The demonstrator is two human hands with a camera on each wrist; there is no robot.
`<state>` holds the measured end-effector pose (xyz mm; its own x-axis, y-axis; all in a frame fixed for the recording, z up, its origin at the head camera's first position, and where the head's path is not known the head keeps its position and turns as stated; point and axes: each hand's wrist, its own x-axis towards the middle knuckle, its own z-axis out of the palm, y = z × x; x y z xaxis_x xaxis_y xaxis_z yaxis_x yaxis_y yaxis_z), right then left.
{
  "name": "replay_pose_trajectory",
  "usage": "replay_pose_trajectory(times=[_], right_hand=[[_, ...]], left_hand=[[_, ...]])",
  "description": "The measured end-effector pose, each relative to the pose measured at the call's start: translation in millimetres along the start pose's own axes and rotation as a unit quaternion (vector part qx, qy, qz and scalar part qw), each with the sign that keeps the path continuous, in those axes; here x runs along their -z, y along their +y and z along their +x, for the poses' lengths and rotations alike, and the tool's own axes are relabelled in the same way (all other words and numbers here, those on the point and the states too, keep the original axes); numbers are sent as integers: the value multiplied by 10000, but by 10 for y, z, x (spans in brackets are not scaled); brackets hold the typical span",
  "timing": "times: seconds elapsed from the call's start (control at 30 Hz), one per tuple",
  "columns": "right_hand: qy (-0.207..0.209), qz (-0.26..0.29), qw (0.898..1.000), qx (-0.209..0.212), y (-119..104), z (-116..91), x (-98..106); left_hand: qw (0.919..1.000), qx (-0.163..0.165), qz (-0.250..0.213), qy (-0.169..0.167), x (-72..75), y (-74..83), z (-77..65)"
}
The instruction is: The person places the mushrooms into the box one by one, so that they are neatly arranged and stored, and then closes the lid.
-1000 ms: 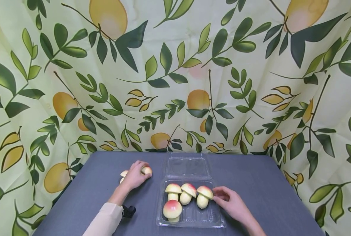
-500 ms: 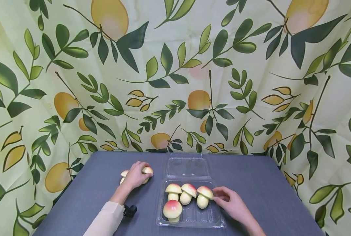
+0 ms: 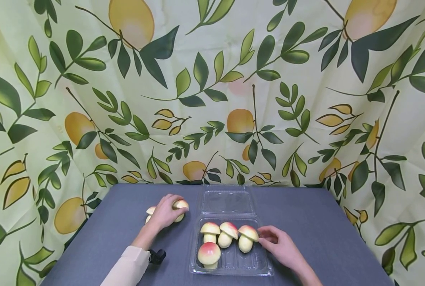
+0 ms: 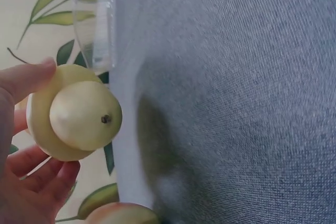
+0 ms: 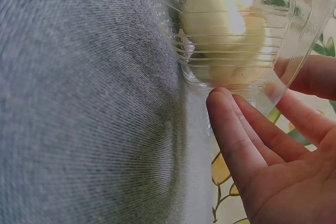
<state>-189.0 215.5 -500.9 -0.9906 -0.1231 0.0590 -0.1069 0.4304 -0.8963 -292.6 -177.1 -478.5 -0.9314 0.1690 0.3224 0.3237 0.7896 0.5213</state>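
My left hand (image 3: 165,211) grips a toy mushroom (image 3: 180,209) with a pale stem and a red-tinged cap, raised above the table left of the clear plastic container (image 3: 253,270). In the left wrist view the held mushroom (image 4: 84,116) shows its stem end with a small dark spot, thumb on one side and fingers on the other. Another mushroom (image 3: 150,210) stands partly hidden behind that hand. At the container's right wall, my right hand (image 3: 282,248) touches the plastic with extended fingertips (image 5: 223,103). Several mushrooms sit inside, one of them (image 3: 247,238) nearest that hand.
The container's hinged lid (image 3: 227,201) lies folded back on the grey table (image 3: 298,214). A small black object (image 3: 157,256) is by the left sleeve. Patterned fabric (image 3: 212,99) hangs behind the table and along both sides.
My left hand has lifted the toy mushroom slightly and shifted a little to the right with it. My right hand and the container have stayed in place.
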Motion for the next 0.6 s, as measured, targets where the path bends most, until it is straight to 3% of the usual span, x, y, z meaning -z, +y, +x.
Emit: replay_pose_trajectory(times=[0.6], right_hand=[[-22, -9, 10000, -5, -24, -4, 4]], left_hand=[[9984, -413, -365, 146, 113, 226, -108]])
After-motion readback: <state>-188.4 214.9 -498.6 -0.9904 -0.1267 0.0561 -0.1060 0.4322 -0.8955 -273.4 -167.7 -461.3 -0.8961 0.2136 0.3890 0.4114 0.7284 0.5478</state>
